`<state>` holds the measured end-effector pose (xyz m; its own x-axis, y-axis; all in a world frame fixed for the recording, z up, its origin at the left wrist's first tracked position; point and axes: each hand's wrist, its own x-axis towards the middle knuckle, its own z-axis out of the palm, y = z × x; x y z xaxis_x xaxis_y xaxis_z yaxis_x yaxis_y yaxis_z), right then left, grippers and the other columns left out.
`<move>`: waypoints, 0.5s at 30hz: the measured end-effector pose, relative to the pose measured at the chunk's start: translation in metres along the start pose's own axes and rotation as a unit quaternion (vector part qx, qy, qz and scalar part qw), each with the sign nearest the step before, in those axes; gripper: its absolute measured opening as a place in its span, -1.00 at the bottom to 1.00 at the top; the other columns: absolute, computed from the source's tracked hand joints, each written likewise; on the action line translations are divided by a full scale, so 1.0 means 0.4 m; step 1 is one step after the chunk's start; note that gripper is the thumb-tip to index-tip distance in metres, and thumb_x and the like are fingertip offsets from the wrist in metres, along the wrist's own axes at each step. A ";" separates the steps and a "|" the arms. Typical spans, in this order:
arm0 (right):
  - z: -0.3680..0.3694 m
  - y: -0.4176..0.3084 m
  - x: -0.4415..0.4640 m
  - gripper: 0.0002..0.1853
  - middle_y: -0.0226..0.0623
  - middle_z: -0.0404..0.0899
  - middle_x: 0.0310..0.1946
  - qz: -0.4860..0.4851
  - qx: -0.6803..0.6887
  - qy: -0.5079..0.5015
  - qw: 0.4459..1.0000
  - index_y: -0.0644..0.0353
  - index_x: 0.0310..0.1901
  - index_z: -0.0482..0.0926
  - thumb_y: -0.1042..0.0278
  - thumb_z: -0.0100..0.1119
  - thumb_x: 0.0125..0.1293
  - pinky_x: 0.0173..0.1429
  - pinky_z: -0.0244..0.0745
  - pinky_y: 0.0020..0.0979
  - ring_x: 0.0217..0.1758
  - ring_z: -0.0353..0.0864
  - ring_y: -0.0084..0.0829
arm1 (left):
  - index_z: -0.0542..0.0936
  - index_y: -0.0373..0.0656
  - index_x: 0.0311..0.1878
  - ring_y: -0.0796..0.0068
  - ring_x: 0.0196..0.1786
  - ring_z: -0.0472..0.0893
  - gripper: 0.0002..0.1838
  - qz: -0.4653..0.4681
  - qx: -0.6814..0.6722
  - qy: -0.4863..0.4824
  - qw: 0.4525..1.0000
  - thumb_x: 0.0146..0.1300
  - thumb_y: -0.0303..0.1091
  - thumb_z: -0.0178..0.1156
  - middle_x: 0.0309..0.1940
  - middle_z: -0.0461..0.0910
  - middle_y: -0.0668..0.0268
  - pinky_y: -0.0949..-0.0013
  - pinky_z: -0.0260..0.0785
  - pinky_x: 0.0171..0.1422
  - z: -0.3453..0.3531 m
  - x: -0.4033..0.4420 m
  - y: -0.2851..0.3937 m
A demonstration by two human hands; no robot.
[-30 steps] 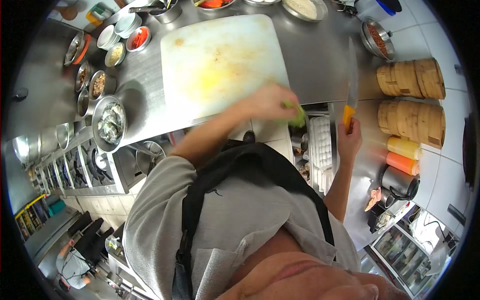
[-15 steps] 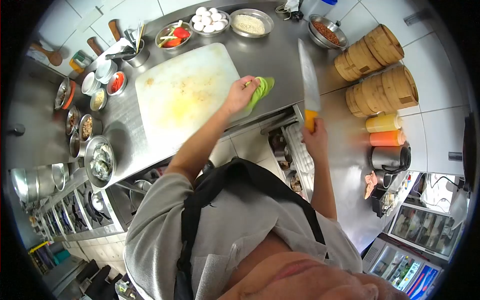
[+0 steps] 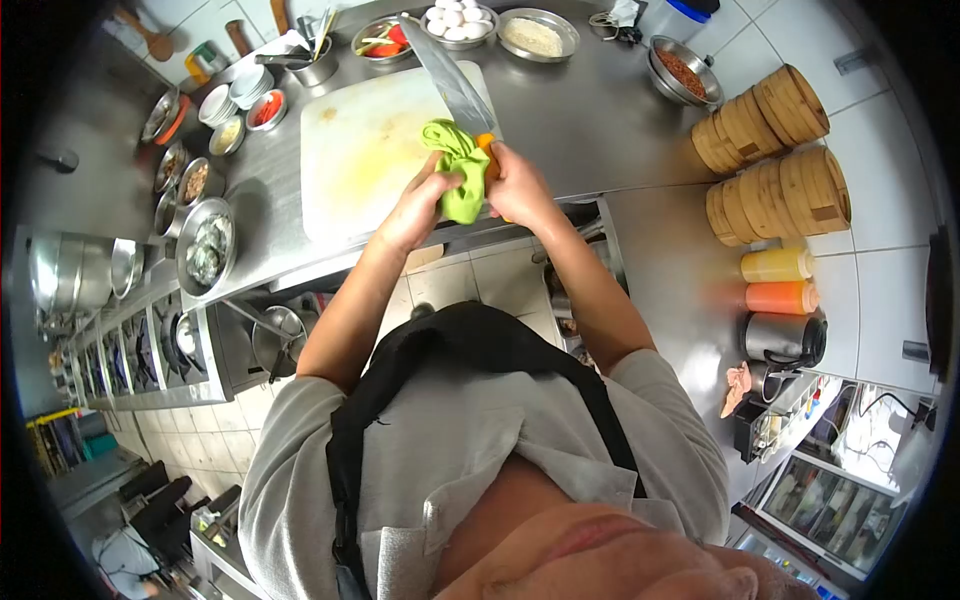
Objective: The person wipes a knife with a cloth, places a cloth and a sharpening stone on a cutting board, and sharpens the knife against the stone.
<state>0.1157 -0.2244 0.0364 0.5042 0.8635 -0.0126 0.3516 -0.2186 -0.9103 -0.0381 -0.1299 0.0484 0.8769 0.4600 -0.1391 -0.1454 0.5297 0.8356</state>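
Green cloth (image 3: 462, 200) is clenched in the fingers of the left hand (image 3: 418, 205). The right hand (image 3: 518, 185) grasps the knife (image 3: 452, 85) by its handle, perhaps so that the blade points safely forward, over the board (image 3: 350, 140).

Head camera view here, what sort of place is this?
Most likely a commercial kitchen, perhaps a restaurant's: there's a long stainless steel counter with a large cutting board, stacked bamboo steamers, and a metal bowl of eggs.

Left hand (image 3: 413, 208) with green cloth (image 3: 461, 178), right hand (image 3: 521, 186) with knife (image 3: 453, 85)
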 end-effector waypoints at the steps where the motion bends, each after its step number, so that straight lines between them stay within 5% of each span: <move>1: 0.017 -0.019 0.003 -0.72 -0.12 0.72 -0.30 0.041 0.144 -0.040 0.988 0.21 0.03 0.51 0.36 0.26 0.34 -0.47 0.57 -0.25 -0.50 0.71 -0.26 | 0.32 -0.34 0.42 0.40 0.29 0.52 -0.40 0.029 0.066 0.023 0.997 0.47 -0.20 0.17 0.24 0.55 0.18 0.29 0.35 0.41 0.001 -0.035 0.018; 2: 0.027 -0.036 0.001 -0.77 -0.32 0.66 -0.35 0.023 0.247 -0.078 0.966 0.24 0.01 0.51 0.47 0.22 0.35 -0.57 0.48 -0.45 -0.57 0.60 -0.53 | 0.33 -0.37 0.39 0.44 0.26 0.54 -0.44 0.058 0.131 0.045 0.989 0.44 -0.31 0.22 0.22 0.55 0.16 0.34 0.41 0.35 -0.007 -0.056 0.030; 6: 0.040 -0.127 -0.017 -0.73 -0.36 0.63 -0.25 0.014 0.229 -0.182 0.956 0.25 0.06 0.50 0.59 0.14 0.33 -0.48 0.54 -0.49 -0.48 0.59 -0.58 | 0.35 -0.41 0.38 0.52 0.04 0.66 -0.47 0.146 0.249 0.057 0.956 0.42 -0.48 0.25 0.05 0.68 0.23 0.43 0.54 0.12 -0.096 -0.098 0.058; 11: 0.153 -0.120 -0.028 -0.68 -0.33 0.67 -0.29 -0.023 0.175 -0.080 0.981 0.25 0.02 0.55 0.45 0.28 0.23 -0.40 0.62 -0.46 -0.34 0.67 -0.54 | 0.54 -0.36 0.21 0.55 -0.10 0.67 -0.60 0.229 0.176 0.166 0.943 0.40 -0.41 0.34 -0.06 0.72 0.26 0.47 0.55 0.04 -0.130 -0.127 0.079; 14: 0.214 -0.131 -0.041 -0.67 -0.08 0.73 -0.28 -0.088 -0.034 -0.006 0.996 0.22 -0.02 0.58 0.32 0.38 0.22 -0.12 0.63 -0.18 -0.17 0.76 -0.10 | 0.58 -0.32 0.11 0.53 -0.09 0.66 -0.64 0.245 0.171 0.247 0.922 0.45 -0.23 0.33 -0.09 0.72 0.27 0.46 0.52 0.00 -0.129 -0.118 0.078; 15: 0.226 -0.130 -0.038 -0.67 -0.08 0.73 -0.28 -0.086 -0.035 -0.006 0.996 0.22 -0.02 0.58 0.32 0.38 0.22 -0.12 0.63 -0.18 -0.17 0.76 -0.10 | 0.53 -0.33 0.20 0.51 0.03 0.63 -0.61 0.203 0.184 0.255 0.927 0.49 -0.24 0.25 0.01 0.68 0.22 0.42 0.48 0.13 -0.118 -0.129 0.082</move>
<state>0.0184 -0.1851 0.0464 0.4231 0.8958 0.1364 0.4863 -0.0975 -0.8683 -0.1098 -0.1026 0.0577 0.4392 0.8955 0.0726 -0.1675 0.0022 0.9859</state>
